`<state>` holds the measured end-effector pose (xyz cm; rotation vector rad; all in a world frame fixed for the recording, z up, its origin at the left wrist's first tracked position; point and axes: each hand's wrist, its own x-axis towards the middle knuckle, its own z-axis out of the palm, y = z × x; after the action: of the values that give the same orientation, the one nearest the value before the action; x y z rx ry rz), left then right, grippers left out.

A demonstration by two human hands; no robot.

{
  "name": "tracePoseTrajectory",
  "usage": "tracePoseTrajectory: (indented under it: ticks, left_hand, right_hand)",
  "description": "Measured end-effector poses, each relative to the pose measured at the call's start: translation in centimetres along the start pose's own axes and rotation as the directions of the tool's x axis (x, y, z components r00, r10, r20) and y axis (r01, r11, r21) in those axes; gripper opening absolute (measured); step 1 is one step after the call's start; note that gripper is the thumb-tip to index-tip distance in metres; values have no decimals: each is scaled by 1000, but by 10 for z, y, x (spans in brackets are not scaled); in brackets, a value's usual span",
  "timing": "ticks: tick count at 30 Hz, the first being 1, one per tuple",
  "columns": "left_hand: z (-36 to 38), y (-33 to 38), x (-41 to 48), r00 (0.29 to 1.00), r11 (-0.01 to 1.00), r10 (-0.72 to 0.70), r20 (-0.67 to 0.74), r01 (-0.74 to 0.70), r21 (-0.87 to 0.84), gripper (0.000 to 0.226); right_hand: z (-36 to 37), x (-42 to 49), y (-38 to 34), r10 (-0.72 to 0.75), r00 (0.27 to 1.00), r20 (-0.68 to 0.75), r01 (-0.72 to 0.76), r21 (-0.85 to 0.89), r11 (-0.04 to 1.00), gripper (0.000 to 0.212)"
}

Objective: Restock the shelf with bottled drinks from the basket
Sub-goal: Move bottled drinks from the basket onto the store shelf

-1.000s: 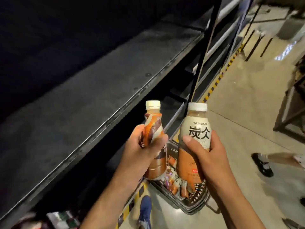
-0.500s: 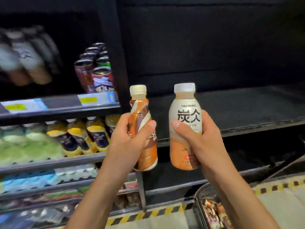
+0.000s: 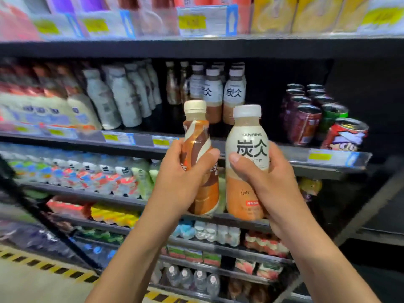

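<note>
My left hand (image 3: 181,178) grips a slim bottle with a brown, orange and cream swirl label (image 3: 200,154) and a cream cap. My right hand (image 3: 269,182) grips a wider white-capped latte bottle (image 3: 247,154) with a cream label and orange lower half. Both bottles stand upright, side by side, held in front of the black shelf (image 3: 306,162). Matching latte bottles (image 3: 234,92) stand in rows on that shelf just behind, with slim brown bottles (image 3: 173,86) to their left. The basket is out of view.
Dark and red cans (image 3: 306,119) fill the shelf's right part. White bottles (image 3: 122,97) stand at its left. The shelf above carries cartons behind price tags (image 3: 205,20). Lower shelves hold water bottles and multipacks (image 3: 105,176). Yellow-black floor tape (image 3: 50,270) runs along the base.
My view has swung left and up from the bare dark shelf and basket to the stocked bay. Both hands still hold their bottles, now raised before the latte row.
</note>
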<state>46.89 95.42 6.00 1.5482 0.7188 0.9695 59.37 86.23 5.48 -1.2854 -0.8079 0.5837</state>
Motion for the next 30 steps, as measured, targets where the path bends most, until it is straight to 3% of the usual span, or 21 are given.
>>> tracePoseTrajectory:
  ticks: [7,19,26,30]
  left_hand:
    - [-72,4,59,1000,999,12,-19,-13,-44,28]
    - [-98,-7,152,998,996,-23,60,28,-86,35]
    - [-99,-12,207,997,998,-56,46,56,16,39]
    - [-93,-19,243,991,983,-136,-21,137,121,29]
  right_hand:
    - [76,46,-7,-34,999,18,34,-33,999,38]
    - [112,131,5,-23,999,-28,21,-43,999,34]
    - [126,173,10,-9,996,-94,6,-27,1000,30]
    - [138,206,20,-58,971,-232,39,-87,995,45]
